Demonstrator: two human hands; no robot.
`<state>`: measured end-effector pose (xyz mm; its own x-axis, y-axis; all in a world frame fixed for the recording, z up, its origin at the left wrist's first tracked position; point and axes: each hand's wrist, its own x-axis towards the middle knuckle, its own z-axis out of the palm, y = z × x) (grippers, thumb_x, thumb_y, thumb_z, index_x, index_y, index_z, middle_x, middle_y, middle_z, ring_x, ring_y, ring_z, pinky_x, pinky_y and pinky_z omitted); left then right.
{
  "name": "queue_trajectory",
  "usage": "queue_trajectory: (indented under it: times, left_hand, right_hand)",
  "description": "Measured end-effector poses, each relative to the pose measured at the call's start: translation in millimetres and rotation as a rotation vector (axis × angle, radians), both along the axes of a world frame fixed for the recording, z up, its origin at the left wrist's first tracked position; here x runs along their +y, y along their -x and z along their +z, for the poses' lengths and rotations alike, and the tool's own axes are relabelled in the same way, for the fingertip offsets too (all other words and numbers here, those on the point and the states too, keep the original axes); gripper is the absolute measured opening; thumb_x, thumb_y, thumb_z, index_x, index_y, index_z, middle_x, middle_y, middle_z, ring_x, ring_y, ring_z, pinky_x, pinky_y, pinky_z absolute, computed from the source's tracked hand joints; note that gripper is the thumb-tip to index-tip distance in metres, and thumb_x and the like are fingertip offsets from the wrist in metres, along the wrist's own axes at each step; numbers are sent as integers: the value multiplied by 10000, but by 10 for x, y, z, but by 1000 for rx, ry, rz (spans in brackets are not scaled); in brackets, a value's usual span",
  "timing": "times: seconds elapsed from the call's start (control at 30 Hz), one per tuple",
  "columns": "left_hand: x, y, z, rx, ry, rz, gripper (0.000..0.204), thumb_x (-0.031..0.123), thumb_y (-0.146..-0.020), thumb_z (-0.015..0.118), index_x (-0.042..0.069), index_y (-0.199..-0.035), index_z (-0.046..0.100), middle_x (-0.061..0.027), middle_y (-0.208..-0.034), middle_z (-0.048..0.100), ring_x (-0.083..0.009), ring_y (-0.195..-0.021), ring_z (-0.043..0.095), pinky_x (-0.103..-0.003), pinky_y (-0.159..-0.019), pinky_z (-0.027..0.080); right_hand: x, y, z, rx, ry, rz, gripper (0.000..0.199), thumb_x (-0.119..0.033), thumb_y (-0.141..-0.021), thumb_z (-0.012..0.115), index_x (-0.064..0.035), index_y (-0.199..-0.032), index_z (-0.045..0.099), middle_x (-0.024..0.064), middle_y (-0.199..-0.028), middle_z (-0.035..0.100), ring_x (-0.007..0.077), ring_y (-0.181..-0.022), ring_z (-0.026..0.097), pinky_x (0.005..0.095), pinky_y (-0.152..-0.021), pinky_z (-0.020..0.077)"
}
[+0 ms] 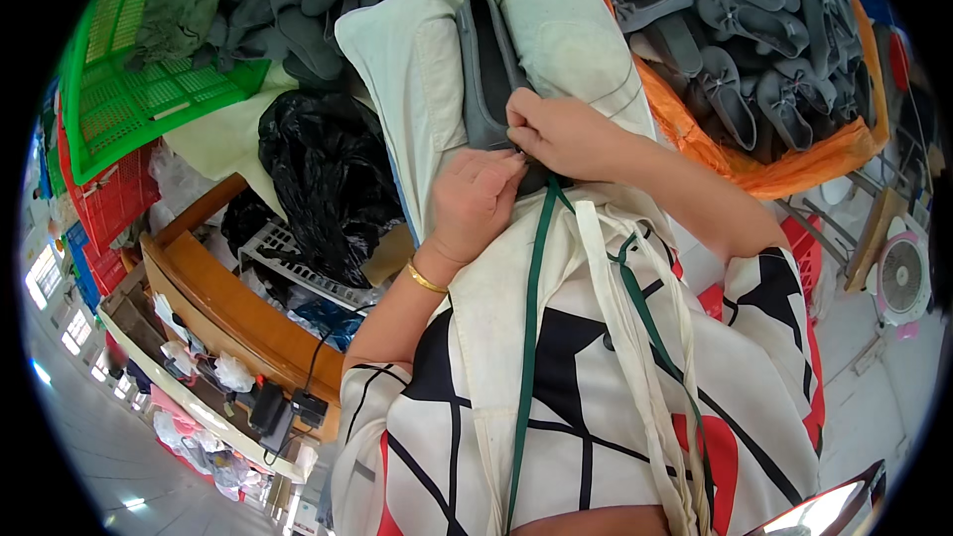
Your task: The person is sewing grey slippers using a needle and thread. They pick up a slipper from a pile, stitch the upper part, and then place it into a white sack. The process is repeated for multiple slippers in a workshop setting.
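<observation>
A grey slip-on shoe lies lengthwise on pale cloth padding in front of me, its toe end towards my body. My left hand is closed on the toe end, fingers curled. Against the same end, my right hand is pinched shut, fingertips almost meeting those of the left. Whatever sits between the right fingertips is too small and covered to make out. A thin dark thread-like line curves over the padding beside the right hand. The tip of the toe is hidden by my hands.
Many grey shoes fill an orange sack at far right; more shoes are heaped at far left beside a green crate. Left of the padding are a black plastic bag and a wooden chair. A fan stands right.
</observation>
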<state>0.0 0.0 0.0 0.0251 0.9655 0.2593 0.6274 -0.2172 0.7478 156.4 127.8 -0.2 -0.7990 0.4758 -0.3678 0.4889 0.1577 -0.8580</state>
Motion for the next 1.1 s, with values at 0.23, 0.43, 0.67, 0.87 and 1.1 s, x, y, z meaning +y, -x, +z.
queue_trajectory:
  times: [0.23,0.43,0.67,0.87,1.1]
  left_hand:
    - [-5,-61,64,245,-86,-22,213,16,-756,686,59,-965,676,-83,-940,700,-247,-765,654,-341,-658,533]
    - [-1,-52,68,332,-122,-48,271,20,-755,685,57,-1023,681,-83,-936,689,-243,-781,647,-343,-657,531]
    - [-6,-51,118,225,-31,91,250,59,-799,761,62,-1034,674,-89,-924,683,-269,-777,630,-351,-664,520]
    - [81,34,209,103,101,46,175,82,-810,740,79,-973,676,-78,-863,660,-274,-761,619,-365,-645,509]
    - [209,76,223,24,183,-46,127,39,-833,712,37,-954,674,-105,-837,647,-282,-743,605,-356,-651,490]
  right_hand:
    - [129,77,174,29,-316,157,114,-204,-912,590,-100,-956,599,126,-842,640,336,-773,646,440,-656,499]
    - [172,128,143,63,-433,287,85,-178,-871,635,-94,-864,626,85,-890,552,303,-743,624,402,-632,502]
    - [188,208,-129,316,515,-231,170,-228,-994,565,-84,-904,568,24,-812,596,134,-636,603,291,-529,461]
    - [447,30,157,443,816,-434,197,-253,-1017,542,-61,-991,577,36,-784,652,105,-594,616,240,-488,483]
    - [1869,-1211,946,982,341,-1133,121,-140,-978,555,-69,-881,541,14,-656,540,186,-550,573,417,-846,561]
